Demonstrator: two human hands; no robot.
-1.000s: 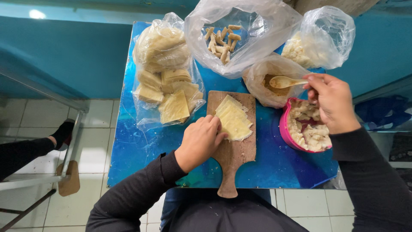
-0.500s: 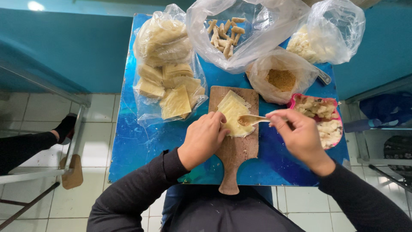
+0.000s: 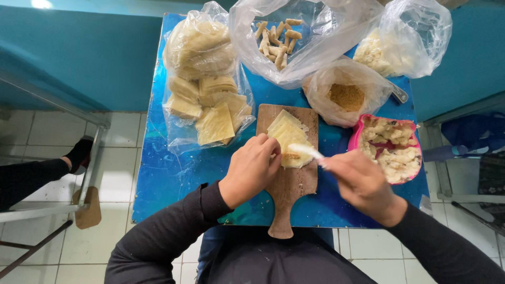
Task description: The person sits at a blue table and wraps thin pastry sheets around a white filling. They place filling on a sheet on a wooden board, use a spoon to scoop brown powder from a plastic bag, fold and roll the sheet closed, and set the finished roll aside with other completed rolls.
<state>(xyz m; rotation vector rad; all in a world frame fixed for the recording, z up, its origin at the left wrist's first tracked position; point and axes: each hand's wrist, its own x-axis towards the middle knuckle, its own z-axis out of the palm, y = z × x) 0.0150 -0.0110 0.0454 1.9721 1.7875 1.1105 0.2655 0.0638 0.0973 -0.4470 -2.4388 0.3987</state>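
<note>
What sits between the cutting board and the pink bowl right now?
Nothing: the head view shows only a strip of bare blue table between the cutting board and the pink bowl.

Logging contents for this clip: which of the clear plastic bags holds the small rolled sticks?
The large open bag at the top middle of the blue table holds them. The others contain flat square wrappers, brown crumbs or pale lumps.

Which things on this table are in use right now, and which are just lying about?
In use: left hand on the pastry sheet, wooden board, spoon in right hand.

Lying about: bag of sheets, bag of rolls, crumb bag, pink bowl.
</note>
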